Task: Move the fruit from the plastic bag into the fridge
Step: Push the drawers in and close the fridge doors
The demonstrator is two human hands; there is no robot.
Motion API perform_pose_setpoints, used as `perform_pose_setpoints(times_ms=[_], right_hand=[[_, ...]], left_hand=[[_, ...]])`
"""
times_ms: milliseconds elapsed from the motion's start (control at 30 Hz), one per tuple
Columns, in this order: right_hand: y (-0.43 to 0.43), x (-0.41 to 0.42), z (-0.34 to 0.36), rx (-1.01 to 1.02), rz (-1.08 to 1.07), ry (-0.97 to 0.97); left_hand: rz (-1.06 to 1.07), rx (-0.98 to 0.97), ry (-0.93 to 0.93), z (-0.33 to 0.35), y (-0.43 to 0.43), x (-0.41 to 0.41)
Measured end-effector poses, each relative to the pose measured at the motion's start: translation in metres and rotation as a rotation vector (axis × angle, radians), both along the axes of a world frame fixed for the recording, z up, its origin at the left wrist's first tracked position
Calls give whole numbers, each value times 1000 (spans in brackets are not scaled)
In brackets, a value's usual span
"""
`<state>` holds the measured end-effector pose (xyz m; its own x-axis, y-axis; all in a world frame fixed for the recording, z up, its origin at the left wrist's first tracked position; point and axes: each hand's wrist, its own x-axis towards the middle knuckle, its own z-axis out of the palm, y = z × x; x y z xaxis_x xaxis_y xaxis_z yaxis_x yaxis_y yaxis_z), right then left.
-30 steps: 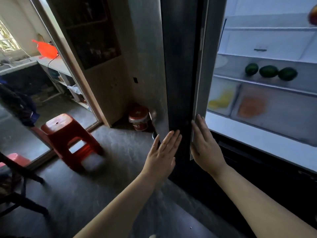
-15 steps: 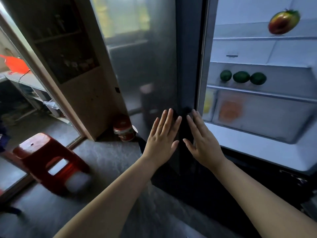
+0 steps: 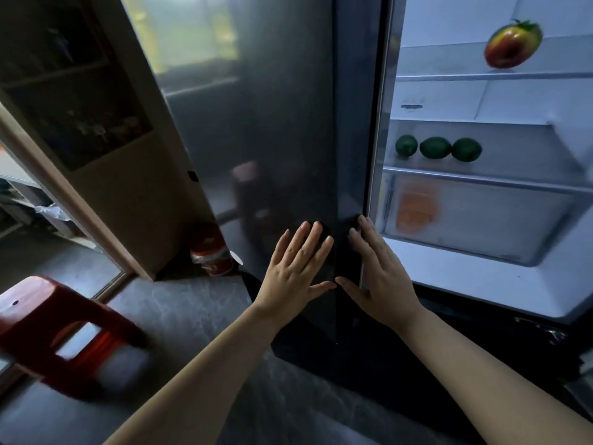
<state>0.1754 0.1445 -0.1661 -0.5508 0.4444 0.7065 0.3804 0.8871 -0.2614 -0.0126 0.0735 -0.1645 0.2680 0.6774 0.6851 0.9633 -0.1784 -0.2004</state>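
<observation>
Head view: left hand (image 3: 296,268), right hand (image 3: 380,276) apparently press fridge door (image 3: 272,123).

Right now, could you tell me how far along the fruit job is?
Done, it seems: a mango on the upper shelf, three green fruits on the shelf below, something orange in the drawer. In hand: the left hand and right hand press flat on the door, holding no fruit. Left: the fridge stands open, so probably only shutting it. The bag is out of view.
</observation>
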Motion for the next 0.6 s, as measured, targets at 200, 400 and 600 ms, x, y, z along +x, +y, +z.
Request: perform_pose_setpoints(times_ms=[200,400,600], right_hand=[[-5,-14,4,-34,-65,201],[-7,-19,6,126,-8,118],[7,-15,4,74,-42,127]], left_hand=[[-99,105,18,5,19,-4],[-155,158,18,7,28,-10],[-119,134,20,7,44,-1]])
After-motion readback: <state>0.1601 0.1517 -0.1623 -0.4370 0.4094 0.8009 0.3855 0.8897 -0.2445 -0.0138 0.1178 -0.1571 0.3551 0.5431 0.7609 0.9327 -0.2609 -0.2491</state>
